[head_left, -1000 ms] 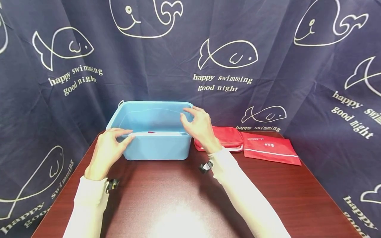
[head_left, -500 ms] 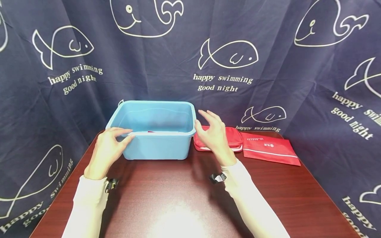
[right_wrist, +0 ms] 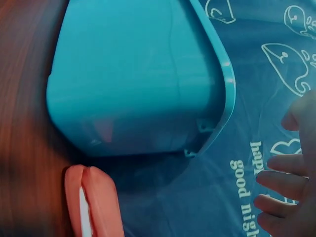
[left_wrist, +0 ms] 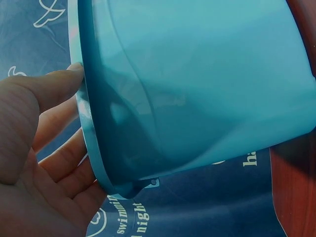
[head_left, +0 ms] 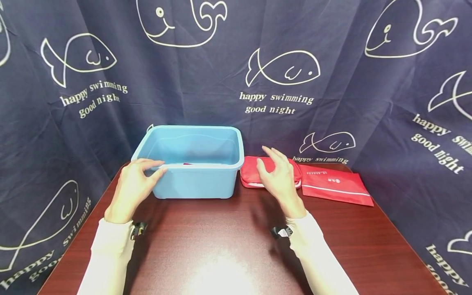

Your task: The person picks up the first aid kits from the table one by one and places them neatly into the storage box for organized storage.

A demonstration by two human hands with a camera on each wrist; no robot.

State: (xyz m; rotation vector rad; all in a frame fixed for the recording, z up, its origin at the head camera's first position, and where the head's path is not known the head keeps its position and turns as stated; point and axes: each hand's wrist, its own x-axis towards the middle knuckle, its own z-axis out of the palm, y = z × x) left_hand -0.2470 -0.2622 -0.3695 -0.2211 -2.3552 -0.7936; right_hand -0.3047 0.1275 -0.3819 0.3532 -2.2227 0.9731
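Observation:
A light-blue plastic storage box (head_left: 195,182) stands at the back left of the table. Its front left rim is held between the thumb and fingers of my left hand (head_left: 133,185); in the left wrist view the thumb (left_wrist: 61,84) lies against the rim (left_wrist: 88,118). My right hand (head_left: 281,180) hovers with relaxed, spread fingers, holding nothing. Behind it, partly covered, lies a red zipped case (head_left: 254,170) with a white edge; the right wrist view shows this case (right_wrist: 101,202) end-on beside the box. A sliver of something red and white shows inside the box; the rest is hidden.
To the right of the case lies a flat red pouch (head_left: 335,184) with a white stripe and small print. The dark red wooden table (head_left: 206,237) has a bright glare near its front. A navy curtain (head_left: 206,82) with fish drawings hangs close behind.
My right hand has left the box's right rim and moved right and nearer to me, now in front of the red zipped case. The left hand and the box have stayed put.

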